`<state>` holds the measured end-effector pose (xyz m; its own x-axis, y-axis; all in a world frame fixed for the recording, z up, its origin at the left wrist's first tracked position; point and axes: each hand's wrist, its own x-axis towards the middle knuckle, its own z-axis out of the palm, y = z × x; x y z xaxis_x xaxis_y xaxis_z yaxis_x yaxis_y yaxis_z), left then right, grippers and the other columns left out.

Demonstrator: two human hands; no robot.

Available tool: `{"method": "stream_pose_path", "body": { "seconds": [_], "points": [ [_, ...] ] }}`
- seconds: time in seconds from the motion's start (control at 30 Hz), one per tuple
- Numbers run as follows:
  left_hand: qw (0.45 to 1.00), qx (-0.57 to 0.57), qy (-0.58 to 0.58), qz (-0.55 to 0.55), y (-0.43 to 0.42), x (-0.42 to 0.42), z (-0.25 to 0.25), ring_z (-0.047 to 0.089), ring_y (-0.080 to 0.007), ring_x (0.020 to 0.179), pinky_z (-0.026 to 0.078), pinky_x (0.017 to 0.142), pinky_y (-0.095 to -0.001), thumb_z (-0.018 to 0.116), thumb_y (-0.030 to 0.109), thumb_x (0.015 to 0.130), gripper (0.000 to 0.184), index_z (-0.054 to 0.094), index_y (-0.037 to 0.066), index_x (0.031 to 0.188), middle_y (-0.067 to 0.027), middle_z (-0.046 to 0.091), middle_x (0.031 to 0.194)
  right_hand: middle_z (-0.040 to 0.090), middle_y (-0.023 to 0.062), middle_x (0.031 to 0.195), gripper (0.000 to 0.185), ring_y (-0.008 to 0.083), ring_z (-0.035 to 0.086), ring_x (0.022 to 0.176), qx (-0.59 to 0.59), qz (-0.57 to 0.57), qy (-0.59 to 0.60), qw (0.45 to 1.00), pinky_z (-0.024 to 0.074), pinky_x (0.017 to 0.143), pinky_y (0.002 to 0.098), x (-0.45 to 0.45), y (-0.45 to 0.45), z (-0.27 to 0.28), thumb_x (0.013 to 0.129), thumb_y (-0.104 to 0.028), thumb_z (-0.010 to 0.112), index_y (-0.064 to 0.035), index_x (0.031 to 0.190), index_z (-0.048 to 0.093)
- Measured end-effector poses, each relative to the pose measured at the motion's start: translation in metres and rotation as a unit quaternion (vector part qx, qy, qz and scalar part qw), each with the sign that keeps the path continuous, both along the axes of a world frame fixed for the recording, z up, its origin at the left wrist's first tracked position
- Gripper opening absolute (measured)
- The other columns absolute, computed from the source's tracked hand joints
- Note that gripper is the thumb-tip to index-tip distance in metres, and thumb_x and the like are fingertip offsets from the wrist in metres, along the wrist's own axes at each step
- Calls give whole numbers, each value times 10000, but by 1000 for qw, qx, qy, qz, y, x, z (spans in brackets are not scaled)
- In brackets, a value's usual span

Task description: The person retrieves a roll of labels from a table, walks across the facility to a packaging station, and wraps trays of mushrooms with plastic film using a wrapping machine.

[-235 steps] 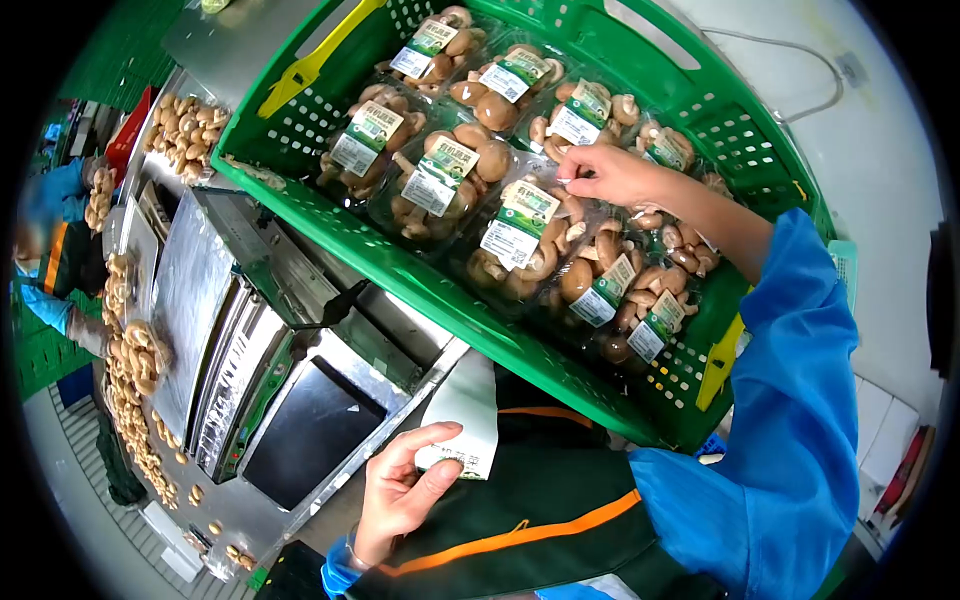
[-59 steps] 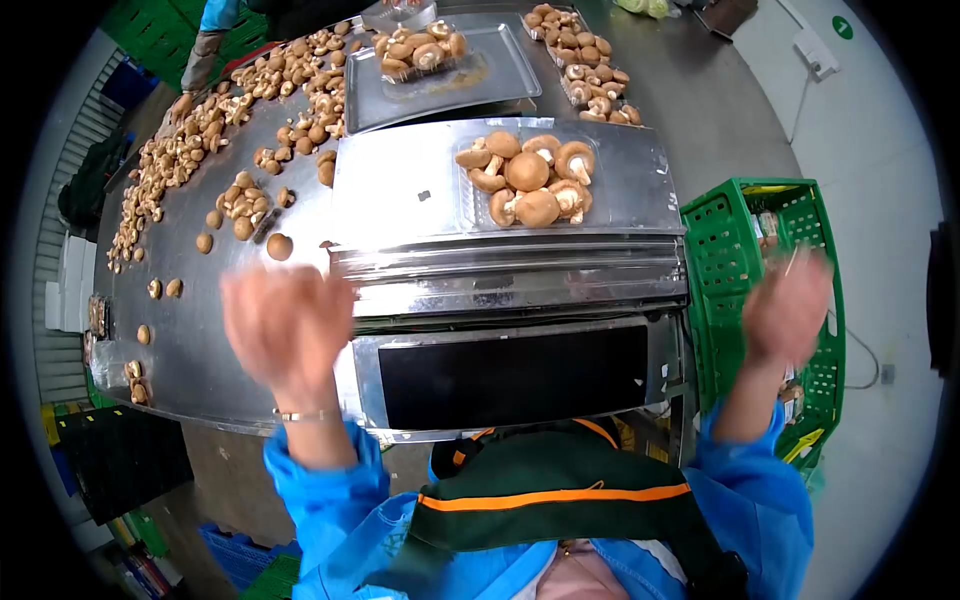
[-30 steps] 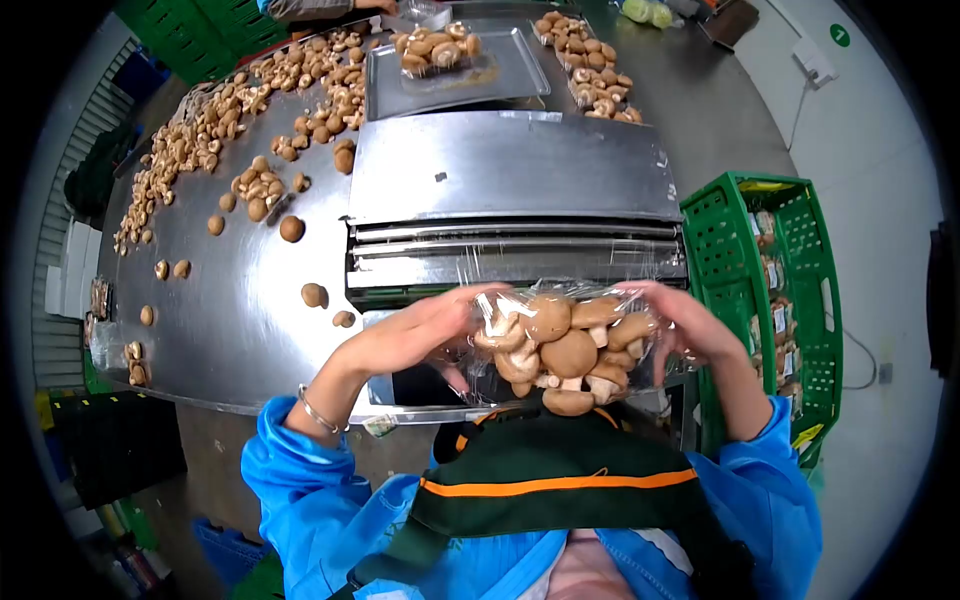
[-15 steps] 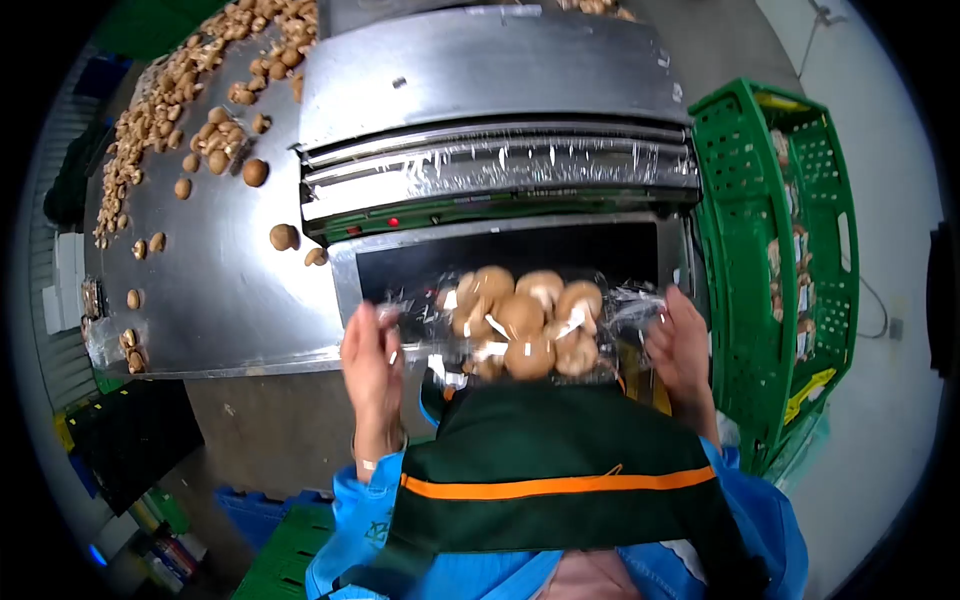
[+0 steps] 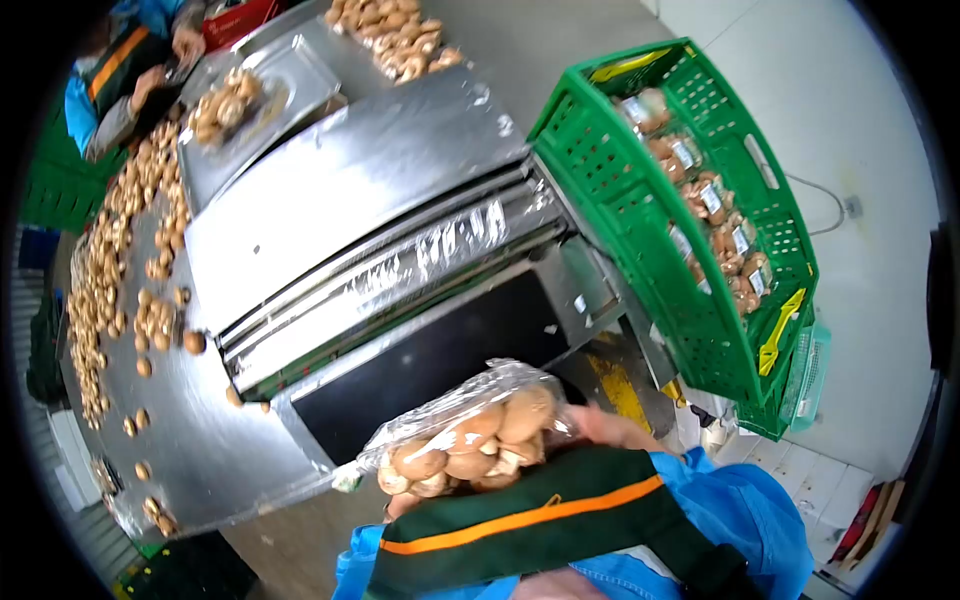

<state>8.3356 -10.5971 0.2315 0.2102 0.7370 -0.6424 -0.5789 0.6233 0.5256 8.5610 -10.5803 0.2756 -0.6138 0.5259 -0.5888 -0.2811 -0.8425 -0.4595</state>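
Note:
A film-wrapped pack of brown mushrooms (image 5: 468,448) is held tilted in front of my apron, its clear film loose along the top and bunched at the left end. My right hand (image 5: 612,430) grips the pack's right end, with the fingertips hidden behind it. Under the pack's lower left side, only a small part of my left hand (image 5: 402,504) shows, against the mushrooms. Just beyond the pack lies the black plate (image 5: 435,355) of the wrapping machine (image 5: 340,150), whose film roll (image 5: 430,245) runs above it.
To the right stands a green crate (image 5: 640,230) with several labelled mushroom packs (image 5: 712,200). Loose mushrooms (image 5: 100,290) cover the steel table (image 5: 215,430) on the left. A metal tray (image 5: 300,75) with mushrooms sits behind the machine. At the far left, a co-worker's hands (image 5: 185,45) are busy.
The pack has gone from flat with film stretched out both sides to tilted and gathered close to my body. My view has turned right, bringing the crate's contents and the co-worker into sight.

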Motion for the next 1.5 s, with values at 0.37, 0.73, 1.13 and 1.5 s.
{"method": "stream_pose_path", "body": {
  "seconds": [0.37, 0.73, 1.13, 1.5],
  "points": [
    [771, 350, 531, 40, 308, -87, 67, 507, -119, 898, 396, 765, -255, 546, 99, 812, 265, 522, 1, 1057, -91, 541, 1069, 581, -11, 913, 363, 4, 355, 432, 171, -473, -200, 840, 194, 291, 115, 325, 258, 11, 865, -368, 510, -106, 1116, 494],
    [857, -9, 462, 227, 494, -348, -119, 509, -264, 535, 503, 537, -428, 456, 117, 777, 175, 552, 6, 873, -103, 515, 648, 489, 186, 1148, 663, 295, 510, 981, 362, -175, -859, 318, 433, 769, 383, 404, 399, -171, 834, -511, 444, -20, 1271, 358],
    [891, 169, 300, 297, 375, -228, -9, 597, -230, 801, 581, 652, -344, 485, -61, 769, 189, 503, -82, 956, -113, 540, 894, 521, 106, 1156, 340, 178, 480, 1069, 566, -131, -543, 606, 366, 912, 286, 150, 345, 72, 855, -141, 487, -16, 1170, 476],
    [933, 179, 292, 113, 185, -111, 7, 555, -188, 865, 503, 758, -330, 583, 83, 800, 281, 514, -41, 1043, -102, 552, 950, 339, 189, 1316, 632, 362, 275, 1238, 759, 128, -434, 469, 214, 1007, 434, -78, 231, -15, 779, -315, 583, -81, 1303, 318]
  ]
}}
